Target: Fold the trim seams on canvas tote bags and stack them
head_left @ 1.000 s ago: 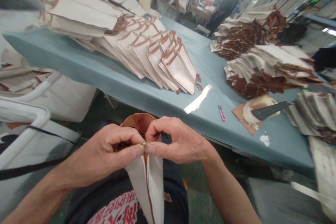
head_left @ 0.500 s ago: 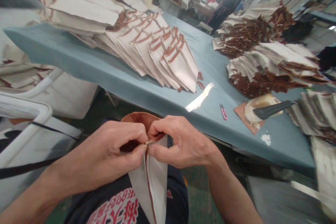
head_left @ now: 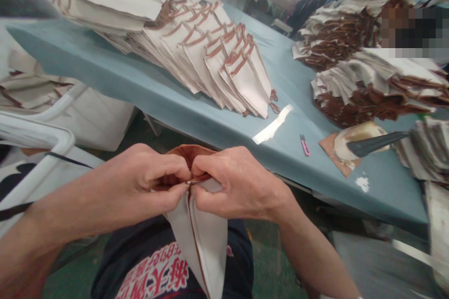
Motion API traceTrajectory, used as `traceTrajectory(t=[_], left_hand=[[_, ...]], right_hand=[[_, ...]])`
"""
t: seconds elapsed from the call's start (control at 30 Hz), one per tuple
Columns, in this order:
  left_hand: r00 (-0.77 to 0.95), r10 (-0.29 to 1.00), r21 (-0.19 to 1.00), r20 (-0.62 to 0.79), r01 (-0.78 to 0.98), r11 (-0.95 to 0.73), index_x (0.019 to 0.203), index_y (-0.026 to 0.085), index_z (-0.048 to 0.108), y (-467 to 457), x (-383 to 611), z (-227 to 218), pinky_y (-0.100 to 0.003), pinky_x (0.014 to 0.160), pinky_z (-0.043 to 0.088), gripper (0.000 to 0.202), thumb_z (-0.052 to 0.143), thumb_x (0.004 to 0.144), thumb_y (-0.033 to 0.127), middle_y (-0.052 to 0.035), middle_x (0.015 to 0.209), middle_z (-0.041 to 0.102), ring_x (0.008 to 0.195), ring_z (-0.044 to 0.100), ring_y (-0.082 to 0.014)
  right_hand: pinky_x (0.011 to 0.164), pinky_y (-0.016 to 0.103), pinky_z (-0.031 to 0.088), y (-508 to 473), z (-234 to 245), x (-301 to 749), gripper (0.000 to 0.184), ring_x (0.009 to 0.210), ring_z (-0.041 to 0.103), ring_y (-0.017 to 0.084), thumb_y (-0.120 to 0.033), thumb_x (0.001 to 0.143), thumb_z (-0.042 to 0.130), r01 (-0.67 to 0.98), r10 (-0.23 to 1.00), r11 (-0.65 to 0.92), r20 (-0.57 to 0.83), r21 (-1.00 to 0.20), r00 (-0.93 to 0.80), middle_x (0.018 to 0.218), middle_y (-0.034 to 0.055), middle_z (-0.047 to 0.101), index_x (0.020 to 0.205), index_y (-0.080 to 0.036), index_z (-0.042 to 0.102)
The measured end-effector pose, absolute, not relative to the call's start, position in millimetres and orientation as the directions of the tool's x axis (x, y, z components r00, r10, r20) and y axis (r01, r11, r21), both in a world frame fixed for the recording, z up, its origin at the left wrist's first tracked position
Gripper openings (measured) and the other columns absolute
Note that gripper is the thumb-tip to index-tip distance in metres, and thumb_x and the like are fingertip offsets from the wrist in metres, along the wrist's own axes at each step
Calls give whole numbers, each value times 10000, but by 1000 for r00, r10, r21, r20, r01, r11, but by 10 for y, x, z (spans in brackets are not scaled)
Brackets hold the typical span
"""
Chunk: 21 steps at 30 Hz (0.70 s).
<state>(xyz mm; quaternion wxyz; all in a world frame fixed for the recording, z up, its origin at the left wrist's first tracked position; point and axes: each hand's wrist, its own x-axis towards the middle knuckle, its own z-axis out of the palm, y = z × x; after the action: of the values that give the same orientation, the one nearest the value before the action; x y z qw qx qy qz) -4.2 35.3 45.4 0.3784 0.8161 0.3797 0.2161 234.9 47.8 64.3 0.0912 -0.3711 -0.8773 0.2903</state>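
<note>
Between my hands hangs a cream fabric bag (head_left: 209,238) with brown trim and a brown lining, its side seam facing me and its lower part over my lap. My left hand (head_left: 154,182) pinches the top rim on the left of the seam, thumb against curled fingers. From the other side my right hand (head_left: 228,182) pinches the same rim, its fingertips almost touching the left ones. Whatever lies right under the fingertips is hidden.
A blue-covered table (head_left: 224,124) holds overlapping cream bags (head_left: 213,51), brown-edged stacks (head_left: 372,84), a white strip (head_left: 272,125), pink thread snips (head_left: 305,145) and a black-handled brush (head_left: 379,144) on a glue-stained container. A white bin (head_left: 38,131) stands at left.
The view has shifted slightly, so the table things sit a little further right and higher. Both hands remain pinched on the bag's rim, a little further left in view.
</note>
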Motion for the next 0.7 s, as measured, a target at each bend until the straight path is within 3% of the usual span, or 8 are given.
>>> traceTrajectory(t=[0.1, 0.23, 0.33, 0.47, 0.53, 0.7], left_hand=[[662, 740, 717, 120, 458, -525, 742, 228, 632, 362, 6, 471, -219, 528, 327, 229, 541, 940, 157, 96, 616, 571, 523, 494, -73], [641, 703, 584, 307, 457, -671, 777, 248, 558, 360, 30, 438, -279, 518, 291, 246, 500, 966, 102, 97, 618, 507, 487, 448, -87], [646, 649, 485, 402, 451, -749, 821, 252, 568, 350, 1, 372, -288, 521, 335, 277, 495, 1045, 106, 81, 673, 544, 510, 514, -100], [640, 586, 304, 497, 504, -808, 818, 264, 538, 311, -32, 296, -314, 584, 418, 377, 448, 1166, 150, 54, 715, 594, 578, 599, -132], [628, 579, 271, 520, 521, -809, 818, 274, 521, 285, -20, 285, -322, 614, 443, 408, 412, 1194, 158, 52, 708, 607, 599, 635, -143], [558, 588, 320, 586, 507, -800, 937, 272, 606, 275, 33, 282, -284, 651, 471, 288, 501, 1135, 91, 81, 728, 666, 628, 676, -129]], right_hand=[[689, 336, 315, 499, 688, 2283, 72, 771, 645, 179, -242, 896, 622, 653, 712, 570, -96, -499, -695, 894, 34, 821, 831, -229, 594], [711, 341, 339, 537, 674, 2231, 67, 830, 699, 205, -238, 895, 597, 672, 722, 557, -114, -488, -682, 986, 52, 868, 872, -235, 659], [698, 340, 312, 567, 610, 2221, 76, 750, 608, 176, -226, 877, 590, 659, 735, 546, -82, -518, -673, 866, 16, 801, 803, -237, 600], [656, 315, 288, 593, 566, 2224, 243, 635, 400, 120, -234, 842, 621, 604, 780, 452, -38, -657, -625, 672, -55, 547, 688, -235, 433], [636, 309, 282, 596, 607, 2224, 260, 614, 351, 115, -225, 823, 633, 582, 781, 431, -39, -689, -623, 645, -68, 468, 675, -235, 419], [630, 343, 225, 587, 792, 2222, 240, 653, 286, 141, -139, 769, 637, 670, 775, 521, -36, -529, -631, 665, -51, 480, 697, -242, 433]])
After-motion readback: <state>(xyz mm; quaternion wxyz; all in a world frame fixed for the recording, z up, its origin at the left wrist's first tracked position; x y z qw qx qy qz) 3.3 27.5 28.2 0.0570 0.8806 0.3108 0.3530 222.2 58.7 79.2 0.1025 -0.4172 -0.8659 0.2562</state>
